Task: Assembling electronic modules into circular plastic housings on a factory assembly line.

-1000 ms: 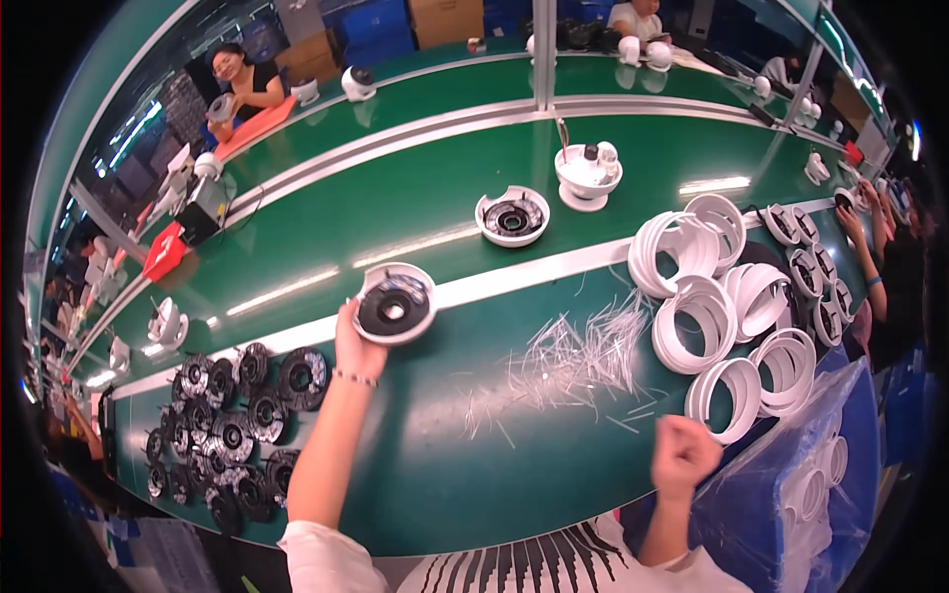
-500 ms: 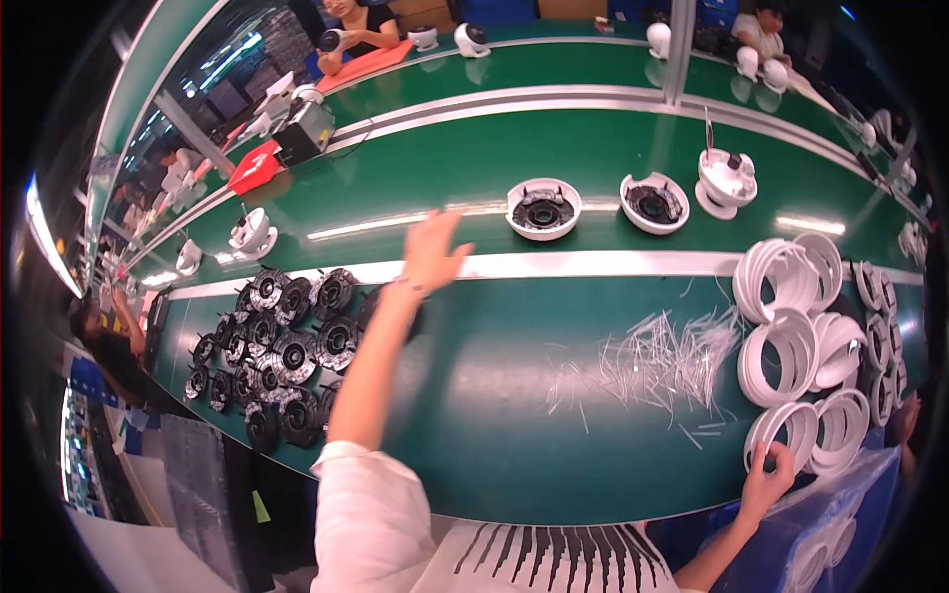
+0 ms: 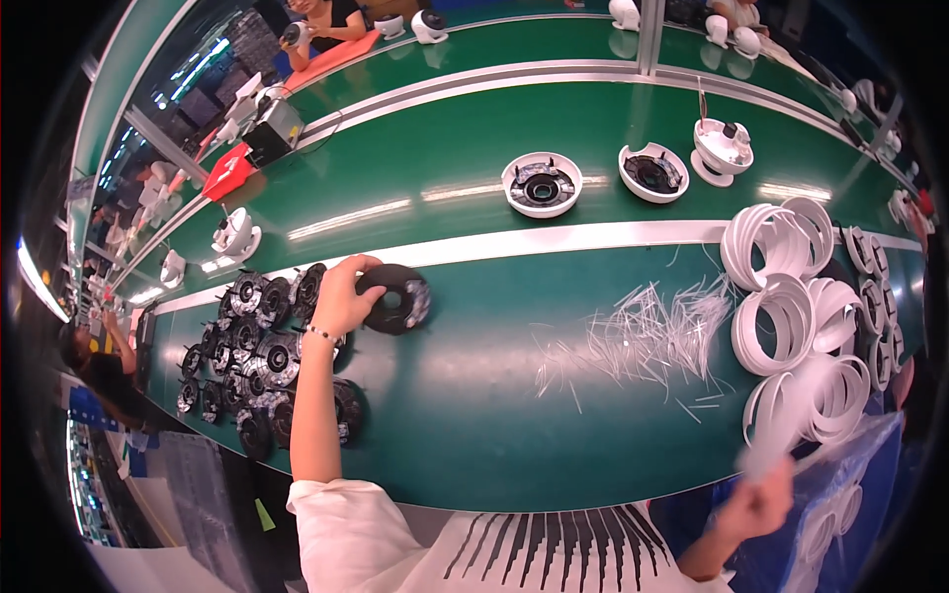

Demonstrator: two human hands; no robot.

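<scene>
My left hand (image 3: 344, 299) is closed on the rim of a black round part (image 3: 403, 322), a disc with a centre hole and a shiny patch. It is held beside a cluster of similar black parts (image 3: 282, 361) on the left of the bench. At the lower right, my right hand (image 3: 759, 502) grips a white ring (image 3: 787, 420), smeared by motion. Behind that ring stand stacks of white rings (image 3: 743, 331).
Thin clear strips (image 3: 657, 336) lie scattered on the green bench (image 3: 474, 415). Beyond a white rail (image 3: 554, 237), two white bowls (image 3: 542, 208) hold black parts, near a white housing on a foot (image 3: 722, 158). A red tray (image 3: 227, 170) sits far left. Other people work across and at the left.
My left hand has come back from the rail and taken hold of a black part. My right hand has pulled a white ring from the stack toward me. The view has shifted slightly.
</scene>
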